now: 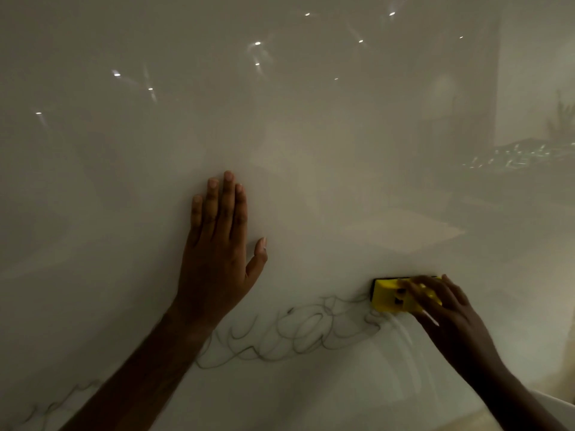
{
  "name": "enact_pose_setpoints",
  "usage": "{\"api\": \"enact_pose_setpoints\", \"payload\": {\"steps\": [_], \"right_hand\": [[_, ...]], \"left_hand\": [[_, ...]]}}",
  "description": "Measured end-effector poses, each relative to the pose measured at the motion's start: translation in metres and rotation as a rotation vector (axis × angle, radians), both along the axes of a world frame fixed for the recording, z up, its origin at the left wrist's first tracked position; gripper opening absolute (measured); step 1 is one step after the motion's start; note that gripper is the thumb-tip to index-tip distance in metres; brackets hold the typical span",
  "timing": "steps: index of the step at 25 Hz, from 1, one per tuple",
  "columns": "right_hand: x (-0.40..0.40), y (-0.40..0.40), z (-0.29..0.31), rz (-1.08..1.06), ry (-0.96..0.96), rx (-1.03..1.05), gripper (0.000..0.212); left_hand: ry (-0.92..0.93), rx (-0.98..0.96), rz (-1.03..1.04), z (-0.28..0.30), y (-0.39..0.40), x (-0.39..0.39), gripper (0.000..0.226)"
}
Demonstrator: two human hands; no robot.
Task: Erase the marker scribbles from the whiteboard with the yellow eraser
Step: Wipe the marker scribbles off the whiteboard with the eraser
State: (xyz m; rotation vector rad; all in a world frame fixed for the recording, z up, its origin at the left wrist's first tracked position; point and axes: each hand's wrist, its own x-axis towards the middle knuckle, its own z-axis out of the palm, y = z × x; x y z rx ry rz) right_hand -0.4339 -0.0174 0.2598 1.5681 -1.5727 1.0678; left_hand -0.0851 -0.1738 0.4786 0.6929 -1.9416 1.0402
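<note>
A glossy whiteboard (pixel 311 119) fills nearly the whole view. Looping dark marker scribbles (pixel 289 334) run across its lower part, with more scribbles (pixel 53 409) at the bottom left. My left hand (pixel 217 244) lies flat on the board, fingers straight and pointing up, just above the scribbles. My right hand (pixel 441 306) grips the yellow eraser (pixel 392 295), which has a dark pad against the board at the right end of the scribbles. Pale wiped streaks (pixel 404 343) fan down below the eraser.
The board reflects ceiling lights (pixel 257 43) and a dim room at the right (pixel 513 157). The board's lower right corner (pixel 547 402) shows a lighter edge, with a pale floor or surface below.
</note>
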Motion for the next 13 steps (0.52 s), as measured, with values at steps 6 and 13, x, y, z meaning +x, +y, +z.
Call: {"api": "enact_pose_setpoints", "payload": {"steps": [6, 13], "right_hand": [[0.026, -0.014, 0.061, -0.037, -0.035, -0.097, 0.050], [0.032, -0.010, -0.040, 0.033, 0.058, 0.053, 0.059]], "left_hand": [[-0.009, 0.010, 0.015, 0.000, 0.002, -0.003, 0.086], [-0.014, 0.011, 0.006, 0.000, 0.003, -0.002, 0.087]]}}
